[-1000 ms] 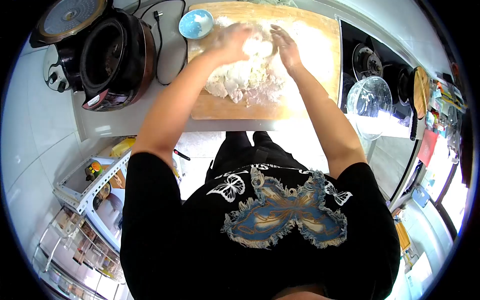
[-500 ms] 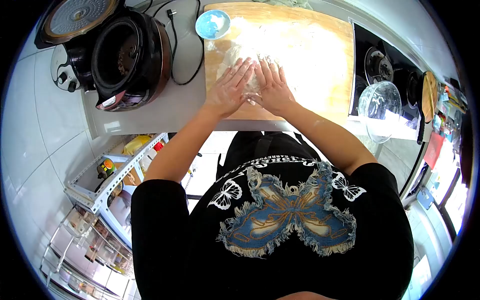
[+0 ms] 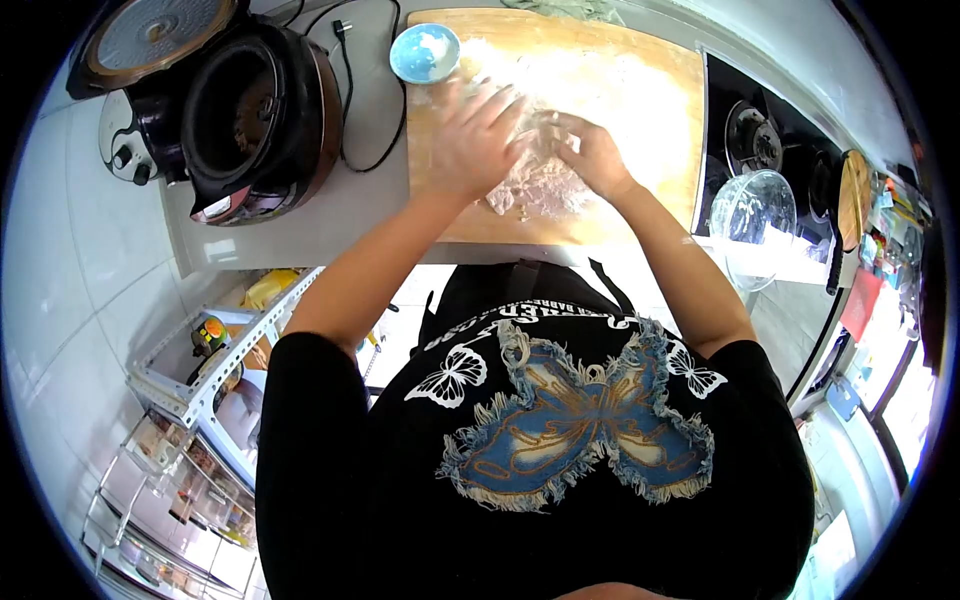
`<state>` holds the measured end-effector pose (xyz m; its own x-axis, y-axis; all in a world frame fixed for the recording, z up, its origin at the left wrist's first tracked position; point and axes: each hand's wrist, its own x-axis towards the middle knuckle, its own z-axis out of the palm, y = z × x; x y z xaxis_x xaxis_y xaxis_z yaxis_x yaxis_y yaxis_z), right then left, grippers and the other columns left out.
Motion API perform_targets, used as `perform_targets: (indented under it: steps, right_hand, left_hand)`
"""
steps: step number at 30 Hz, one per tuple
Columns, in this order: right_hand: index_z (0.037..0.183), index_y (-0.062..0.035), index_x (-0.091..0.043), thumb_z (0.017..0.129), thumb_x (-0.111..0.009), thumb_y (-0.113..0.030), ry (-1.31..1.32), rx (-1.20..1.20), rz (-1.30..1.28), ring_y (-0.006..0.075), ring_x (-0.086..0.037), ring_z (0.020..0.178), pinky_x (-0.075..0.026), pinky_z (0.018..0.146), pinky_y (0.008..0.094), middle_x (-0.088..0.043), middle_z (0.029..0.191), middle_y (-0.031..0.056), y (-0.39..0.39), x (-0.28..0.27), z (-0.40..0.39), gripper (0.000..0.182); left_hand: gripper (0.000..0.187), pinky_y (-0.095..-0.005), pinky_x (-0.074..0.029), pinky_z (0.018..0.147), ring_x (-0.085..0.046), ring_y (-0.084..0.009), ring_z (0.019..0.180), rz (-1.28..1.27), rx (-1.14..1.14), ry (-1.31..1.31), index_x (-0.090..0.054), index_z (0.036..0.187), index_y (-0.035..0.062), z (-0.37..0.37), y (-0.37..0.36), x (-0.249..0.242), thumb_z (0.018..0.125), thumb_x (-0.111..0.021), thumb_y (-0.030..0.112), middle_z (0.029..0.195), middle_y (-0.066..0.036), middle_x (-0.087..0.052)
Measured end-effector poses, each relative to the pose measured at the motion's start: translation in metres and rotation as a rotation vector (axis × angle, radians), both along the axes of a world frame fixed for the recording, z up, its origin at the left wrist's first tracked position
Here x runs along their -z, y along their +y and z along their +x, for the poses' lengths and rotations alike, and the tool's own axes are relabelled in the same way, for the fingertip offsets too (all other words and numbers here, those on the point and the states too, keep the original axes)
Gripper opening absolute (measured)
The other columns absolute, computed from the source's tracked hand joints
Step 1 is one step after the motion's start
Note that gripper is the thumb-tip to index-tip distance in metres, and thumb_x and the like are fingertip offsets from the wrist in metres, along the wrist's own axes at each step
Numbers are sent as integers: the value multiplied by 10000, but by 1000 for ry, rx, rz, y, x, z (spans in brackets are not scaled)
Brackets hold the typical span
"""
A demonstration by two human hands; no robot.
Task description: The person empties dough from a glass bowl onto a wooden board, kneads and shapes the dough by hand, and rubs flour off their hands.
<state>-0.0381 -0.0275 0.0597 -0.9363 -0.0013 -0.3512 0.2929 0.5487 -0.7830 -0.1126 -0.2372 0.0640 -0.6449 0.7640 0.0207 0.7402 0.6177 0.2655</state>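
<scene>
head view: left hand (image 3: 472, 140) fingers spread flat on dough (image 3: 535, 185), right hand (image 3: 590, 152) fingers curled gripping its edge; floured board (image 3: 640, 100) stops sticking.

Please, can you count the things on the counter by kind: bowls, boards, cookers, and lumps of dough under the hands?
Bowls: 2, the small blue bowl and the glass bowl
Wooden boards: 1, the floured board
Cookers: 1, the open rice cooker
Dough lumps: 1, the dough touched by the left hand and right hand
Total: 5
</scene>
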Motion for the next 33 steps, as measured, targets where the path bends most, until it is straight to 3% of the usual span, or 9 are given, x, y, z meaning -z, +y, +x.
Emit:
perform_targets:
  steps: [6, 14, 16, 18, 19, 20, 24, 25, 33]
  right_hand:
    - [1309, -34, -591, 912, -595, -103, 124, 204, 229, 346, -625, 1144, -487, 1006, 410, -636, 1258, 205, 48, 54, 13, 403]
    - [1563, -62, -259, 1032, -419, -453, 121, 226, 775, 334, -154, 1527, -198, 1244, 466, -138, 1643, 208, 118, 114, -13, 678]
    - [1588, -47, -130, 1040, -393, -439, -10, -70, 1146, 326, -115, 1534, -167, 1248, 457, -102, 1649, 208, 84, 107, -32, 723]
    - [1579, -29, -154, 1048, -381, -373, -18, -184, 1067, 308, -82, 1540, -161, 1246, 446, -65, 1652, 201, 59, 104, -24, 673]
    - [1555, 1, -230, 1048, -372, -303, -174, -528, 1284, 311, -129, 1536, -185, 1246, 433, -107, 1651, 207, 44, 87, -19, 608]
    - [1511, 5, -331, 1046, -380, -279, 23, -234, 960, 334, -244, 1497, -234, 1229, 429, -196, 1631, 210, 43, 104, 5, 547]
    - [1478, 35, -357, 1040, -412, -272, -31, -599, 919, 336, -369, 1417, -269, 1204, 429, -328, 1574, 180, 34, 79, 51, 537]
    - [1493, -17, -363, 1046, -405, -292, 66, -463, 698, 316, -358, 1434, -273, 1204, 430, -330, 1586, 143, 41, 78, 70, 527]
    - [1568, -145, -256, 1052, -399, -347, 60, -345, 862, 277, -286, 1486, -218, 1233, 430, -268, 1630, 79, 62, 91, -9, 573]
  left_hand:
    - [600, -511, -212, 1205, -396, -257, 1426, 29, 102, 166, -513, 1448, 196, -12, 39, 53, 960, -510, 546, 1465, -75, -527]
    - [591, -494, -269, 1167, -497, -258, 1327, 93, 144, 60, -519, 1442, 246, -15, 36, 70, 933, -559, 543, 1344, -51, -611]
    - [585, -490, -281, 1157, -514, -252, 1307, 109, 144, 74, -522, 1438, 258, -16, 36, 70, 930, -564, 543, 1317, -45, -626]
    - [560, -483, -287, 1154, -531, -229, 1285, 145, 131, 81, -528, 1430, 288, -17, 37, 69, 932, -557, 542, 1275, -38, -647]
    - [560, -483, -287, 1154, -531, -229, 1285, 147, 133, 79, -528, 1430, 288, -17, 37, 68, 932, -557, 542, 1275, -38, -647]
    - [546, -476, -285, 1157, -531, -226, 1285, 159, 130, 78, -524, 1433, 294, -17, 38, 66, 941, -545, 532, 1285, -41, -644]
    - [552, -431, -267, 1183, -516, -238, 1307, 171, 84, -92, -478, 1469, 325, -22, 41, 55, 972, -479, 564, 1333, -60, -624]
    - [553, -432, -255, 1195, -503, -240, 1320, 182, 68, -224, -474, 1472, 291, -27, 43, 51, 982, -483, 546, 1360, -68, -610]
    - [509, -495, -214, 1214, -381, -233, 1430, 99, -67, 18, -501, 1453, 247, 5, 20, 48, 974, -565, 407, 1465, -23, -521]
